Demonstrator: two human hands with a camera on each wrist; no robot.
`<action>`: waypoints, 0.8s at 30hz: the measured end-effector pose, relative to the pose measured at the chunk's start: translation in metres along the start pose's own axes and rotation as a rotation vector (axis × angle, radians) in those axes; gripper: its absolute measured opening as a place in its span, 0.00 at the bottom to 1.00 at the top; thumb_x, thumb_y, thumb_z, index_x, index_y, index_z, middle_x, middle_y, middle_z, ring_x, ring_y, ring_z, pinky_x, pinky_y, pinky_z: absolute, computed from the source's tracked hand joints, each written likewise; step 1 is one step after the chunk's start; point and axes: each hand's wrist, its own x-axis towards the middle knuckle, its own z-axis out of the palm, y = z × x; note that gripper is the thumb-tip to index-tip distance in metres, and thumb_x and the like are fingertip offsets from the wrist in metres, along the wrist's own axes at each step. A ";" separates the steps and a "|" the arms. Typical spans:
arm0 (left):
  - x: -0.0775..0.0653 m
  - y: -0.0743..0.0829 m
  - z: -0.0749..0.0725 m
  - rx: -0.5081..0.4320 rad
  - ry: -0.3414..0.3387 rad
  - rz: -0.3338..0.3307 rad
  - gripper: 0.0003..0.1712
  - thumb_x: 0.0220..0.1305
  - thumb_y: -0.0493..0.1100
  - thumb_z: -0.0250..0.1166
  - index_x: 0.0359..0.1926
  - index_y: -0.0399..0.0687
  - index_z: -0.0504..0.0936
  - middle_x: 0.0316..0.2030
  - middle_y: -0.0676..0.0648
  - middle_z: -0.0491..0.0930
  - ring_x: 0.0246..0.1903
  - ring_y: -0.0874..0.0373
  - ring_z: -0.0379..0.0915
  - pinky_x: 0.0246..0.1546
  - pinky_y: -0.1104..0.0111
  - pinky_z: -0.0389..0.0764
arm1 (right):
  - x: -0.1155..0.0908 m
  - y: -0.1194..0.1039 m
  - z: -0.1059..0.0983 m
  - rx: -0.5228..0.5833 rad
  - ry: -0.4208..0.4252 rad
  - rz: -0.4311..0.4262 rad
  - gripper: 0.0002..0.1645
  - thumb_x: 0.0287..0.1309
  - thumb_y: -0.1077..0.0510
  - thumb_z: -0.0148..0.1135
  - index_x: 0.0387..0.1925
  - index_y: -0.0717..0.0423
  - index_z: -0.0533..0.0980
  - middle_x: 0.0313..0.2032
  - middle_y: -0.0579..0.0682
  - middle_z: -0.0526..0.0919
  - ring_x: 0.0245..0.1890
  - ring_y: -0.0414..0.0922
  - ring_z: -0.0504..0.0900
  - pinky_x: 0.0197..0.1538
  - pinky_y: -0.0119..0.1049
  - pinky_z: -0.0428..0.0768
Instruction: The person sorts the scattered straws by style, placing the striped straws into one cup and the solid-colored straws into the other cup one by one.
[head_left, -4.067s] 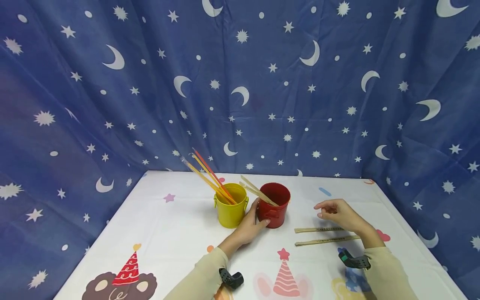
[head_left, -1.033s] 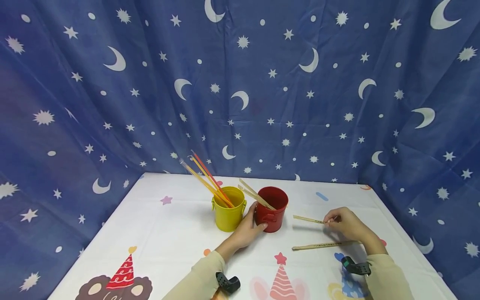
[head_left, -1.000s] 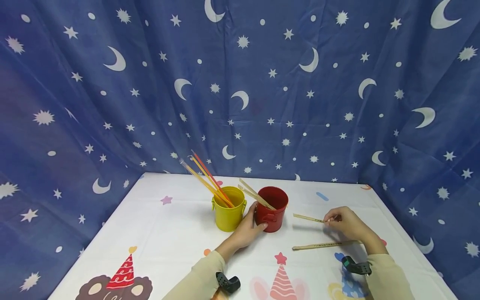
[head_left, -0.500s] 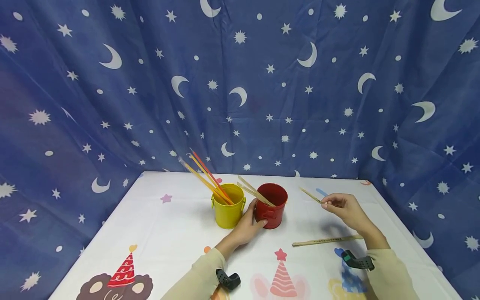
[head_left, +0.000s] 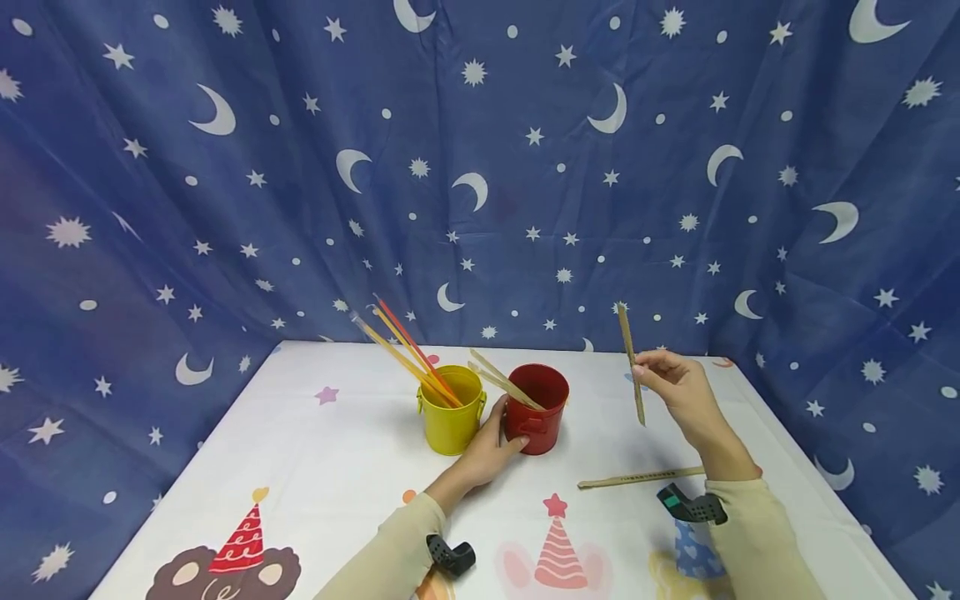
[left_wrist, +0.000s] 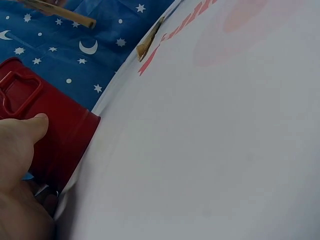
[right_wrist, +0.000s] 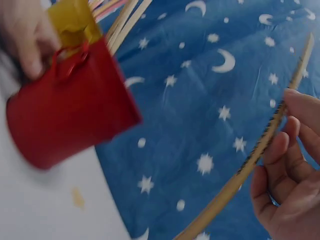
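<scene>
My left hand (head_left: 486,454) grips a small red bucket (head_left: 542,425) low on its side, with the thumb across the front in the left wrist view. The bucket stands upright on the table, with pale wooden sticks (head_left: 504,385) leaning out to the left. My right hand (head_left: 678,392) pinches a slim wooden stick (head_left: 628,333) between thumb and fingers. That stick is nearly upright above the table, right of the red bucket, and dark printed marks show along it in the right wrist view. Another wooden stick (head_left: 637,479) lies flat below the right hand.
A yellow bucket (head_left: 447,429) stands left of the red one, near my left hand. Yellow, orange and red sticks (head_left: 408,346) lean out of it to the left. The table has a white printed cloth (head_left: 330,467); a blue star-and-moon curtain (head_left: 510,167) hangs behind.
My right hand took hold of one of the two wooden sticks on the table, lifted it and turned it from level to nearly upright. My left hand stays on the red bucket.
</scene>
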 end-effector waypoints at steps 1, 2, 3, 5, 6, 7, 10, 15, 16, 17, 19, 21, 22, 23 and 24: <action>0.000 0.000 0.000 -0.001 0.000 0.000 0.48 0.71 0.48 0.63 0.81 0.50 0.44 0.79 0.41 0.54 0.79 0.44 0.50 0.79 0.47 0.54 | 0.003 -0.004 0.003 0.027 0.018 -0.009 0.06 0.67 0.65 0.62 0.43 0.61 0.82 0.33 0.37 0.84 0.36 0.33 0.79 0.46 0.21 0.80; 0.000 0.000 0.000 -0.003 0.001 0.007 0.48 0.71 0.47 0.63 0.81 0.49 0.44 0.79 0.41 0.54 0.79 0.43 0.50 0.79 0.47 0.54 | 0.006 -0.007 0.006 0.058 0.036 -0.016 0.06 0.67 0.66 0.62 0.43 0.60 0.82 0.33 0.36 0.84 0.37 0.33 0.79 0.46 0.21 0.80; 0.000 0.000 0.000 -0.003 0.001 0.007 0.48 0.71 0.47 0.63 0.81 0.49 0.44 0.79 0.41 0.54 0.79 0.44 0.49 0.79 0.47 0.54 | 0.009 -0.011 0.009 0.086 0.050 -0.026 0.06 0.67 0.66 0.62 0.42 0.60 0.82 0.33 0.36 0.85 0.37 0.33 0.80 0.46 0.21 0.81; 0.000 0.000 0.000 0.000 0.000 0.009 0.48 0.71 0.47 0.63 0.81 0.49 0.44 0.79 0.41 0.54 0.79 0.44 0.49 0.79 0.47 0.54 | 0.014 -0.017 0.015 0.132 0.076 -0.048 0.07 0.67 0.68 0.61 0.41 0.57 0.82 0.32 0.36 0.85 0.36 0.33 0.80 0.45 0.21 0.81; 0.000 0.000 0.000 0.000 -0.001 0.011 0.48 0.71 0.47 0.63 0.81 0.49 0.44 0.79 0.40 0.54 0.79 0.44 0.49 0.79 0.47 0.54 | 0.016 -0.020 0.019 0.153 0.085 -0.057 0.09 0.67 0.68 0.60 0.40 0.54 0.83 0.32 0.37 0.85 0.36 0.33 0.80 0.45 0.22 0.81; 0.001 -0.001 0.001 0.001 -0.001 0.013 0.48 0.71 0.47 0.62 0.81 0.49 0.44 0.79 0.40 0.54 0.79 0.44 0.49 0.79 0.47 0.54 | 0.019 -0.023 0.022 0.170 0.092 -0.066 0.11 0.67 0.69 0.60 0.39 0.52 0.83 0.32 0.37 0.86 0.36 0.34 0.80 0.44 0.23 0.81; 0.001 -0.001 0.000 -0.002 0.001 0.014 0.48 0.71 0.47 0.62 0.81 0.49 0.44 0.79 0.40 0.54 0.79 0.43 0.50 0.80 0.48 0.54 | 0.025 -0.030 0.032 0.210 0.112 -0.080 0.14 0.67 0.69 0.59 0.38 0.47 0.84 0.31 0.36 0.86 0.34 0.34 0.81 0.44 0.25 0.81; 0.000 -0.001 0.000 -0.010 0.001 0.013 0.48 0.72 0.47 0.62 0.81 0.49 0.44 0.79 0.40 0.54 0.79 0.44 0.50 0.80 0.48 0.54 | 0.033 -0.041 0.052 0.249 0.121 -0.089 0.16 0.68 0.68 0.59 0.37 0.44 0.84 0.32 0.36 0.87 0.34 0.34 0.82 0.44 0.27 0.82; 0.000 -0.001 -0.001 -0.010 0.000 0.013 0.48 0.72 0.47 0.62 0.81 0.49 0.44 0.79 0.40 0.54 0.79 0.44 0.50 0.80 0.48 0.54 | 0.034 -0.044 0.056 0.253 0.116 -0.090 0.16 0.68 0.68 0.59 0.37 0.43 0.84 0.32 0.36 0.87 0.35 0.34 0.82 0.44 0.27 0.82; 0.000 -0.001 -0.001 -0.010 -0.001 0.014 0.48 0.72 0.47 0.62 0.81 0.49 0.44 0.79 0.40 0.54 0.79 0.44 0.50 0.80 0.48 0.53 | 0.036 -0.046 0.060 0.258 0.108 -0.092 0.16 0.68 0.68 0.59 0.37 0.43 0.84 0.32 0.36 0.87 0.35 0.34 0.82 0.44 0.27 0.82; 0.000 0.000 -0.001 -0.012 0.001 0.017 0.47 0.72 0.47 0.62 0.81 0.49 0.44 0.79 0.40 0.54 0.79 0.44 0.49 0.80 0.48 0.53 | 0.039 -0.049 0.069 0.263 0.083 -0.099 0.17 0.67 0.68 0.59 0.37 0.42 0.84 0.32 0.36 0.87 0.35 0.34 0.82 0.45 0.27 0.82; 0.000 0.001 -0.001 -0.011 0.003 0.020 0.47 0.72 0.46 0.62 0.81 0.48 0.44 0.79 0.39 0.54 0.79 0.44 0.50 0.80 0.48 0.53 | 0.041 -0.051 0.078 0.258 0.052 -0.104 0.17 0.67 0.68 0.59 0.38 0.41 0.84 0.32 0.35 0.88 0.35 0.33 0.83 0.46 0.27 0.83; -0.001 0.002 -0.001 -0.008 0.002 0.019 0.47 0.72 0.46 0.62 0.81 0.49 0.44 0.79 0.39 0.55 0.79 0.44 0.50 0.80 0.48 0.53 | 0.042 -0.050 0.082 0.254 0.038 -0.107 0.18 0.67 0.68 0.59 0.38 0.40 0.84 0.32 0.35 0.88 0.35 0.33 0.82 0.46 0.27 0.83; -0.001 0.002 -0.001 -0.005 0.002 0.025 0.47 0.72 0.46 0.63 0.81 0.48 0.45 0.78 0.39 0.55 0.79 0.43 0.51 0.80 0.47 0.53 | 0.042 -0.050 0.086 0.252 0.027 -0.106 0.18 0.67 0.68 0.59 0.38 0.40 0.84 0.32 0.35 0.88 0.35 0.33 0.82 0.46 0.27 0.82; -0.002 0.002 0.000 -0.002 0.001 0.025 0.47 0.72 0.46 0.63 0.81 0.48 0.45 0.78 0.39 0.55 0.79 0.43 0.51 0.80 0.47 0.53 | 0.042 -0.049 0.089 0.249 0.017 -0.104 0.18 0.67 0.68 0.59 0.38 0.40 0.84 0.32 0.35 0.88 0.35 0.33 0.82 0.46 0.27 0.83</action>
